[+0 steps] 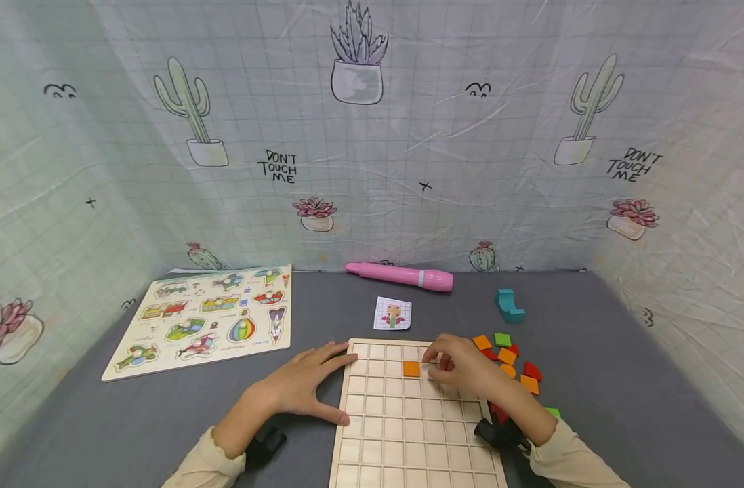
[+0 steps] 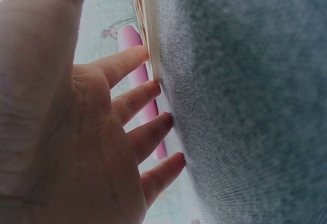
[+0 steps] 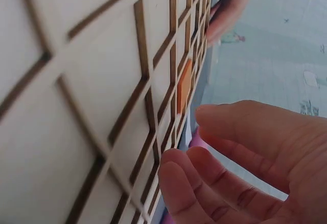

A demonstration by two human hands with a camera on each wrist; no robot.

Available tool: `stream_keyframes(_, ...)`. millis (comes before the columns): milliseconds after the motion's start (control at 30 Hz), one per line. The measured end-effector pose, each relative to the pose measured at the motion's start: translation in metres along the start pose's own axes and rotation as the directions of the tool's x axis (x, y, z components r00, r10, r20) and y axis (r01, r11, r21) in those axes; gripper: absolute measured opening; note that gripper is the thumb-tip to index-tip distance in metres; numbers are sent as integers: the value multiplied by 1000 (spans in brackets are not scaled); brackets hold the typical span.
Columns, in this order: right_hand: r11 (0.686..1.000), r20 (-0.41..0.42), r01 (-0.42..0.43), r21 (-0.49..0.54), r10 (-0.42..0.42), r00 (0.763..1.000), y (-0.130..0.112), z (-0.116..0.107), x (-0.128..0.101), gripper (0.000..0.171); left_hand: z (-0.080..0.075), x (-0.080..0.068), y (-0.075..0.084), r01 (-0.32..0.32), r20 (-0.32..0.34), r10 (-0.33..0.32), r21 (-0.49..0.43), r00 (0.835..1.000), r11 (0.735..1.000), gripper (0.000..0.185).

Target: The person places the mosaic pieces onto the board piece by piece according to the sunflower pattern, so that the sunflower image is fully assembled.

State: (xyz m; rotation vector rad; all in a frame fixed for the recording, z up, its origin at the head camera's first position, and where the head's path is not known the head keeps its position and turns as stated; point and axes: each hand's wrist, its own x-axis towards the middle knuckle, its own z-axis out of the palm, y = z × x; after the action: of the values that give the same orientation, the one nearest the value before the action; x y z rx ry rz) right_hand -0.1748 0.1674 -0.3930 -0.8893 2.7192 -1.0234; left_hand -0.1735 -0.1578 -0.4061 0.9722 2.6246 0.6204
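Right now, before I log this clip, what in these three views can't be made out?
- Head view: the grid board is cut off by the bottom edge.
- Head view: whether the right hand pinches anything; its own fingers hide the tips. The right wrist view shows nothing held.
- Head view: the pattern card print is too small to read.
- Head view: some colored tiles lie hidden behind the right hand.
- Left wrist view: the left hand fills most of the frame.
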Motion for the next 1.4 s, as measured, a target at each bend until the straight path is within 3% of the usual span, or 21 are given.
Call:
stream_keyframes(233,998,-23,-33,48,35,999,12,-10,-14,8,1,-2,0,6,11,-6,-17,1000,1000,96)
stream_keyframes(767,998,-120,-41,-48,35,992,33,-29,-34,11,3,0,0,5,6,-5,-9,1000,1000,95)
stream_keyframes(1033,994,-99,-104,-41,99,990,43,-32,-37,11,4,-2,-1,7,6,-7,-19,1000,1000,95)
stream_keyframes(1400,985,-77,-173,-12,172,982,51,-38,-40,24,4,0,-1,-7,-6,7,-17,1000,1000,95)
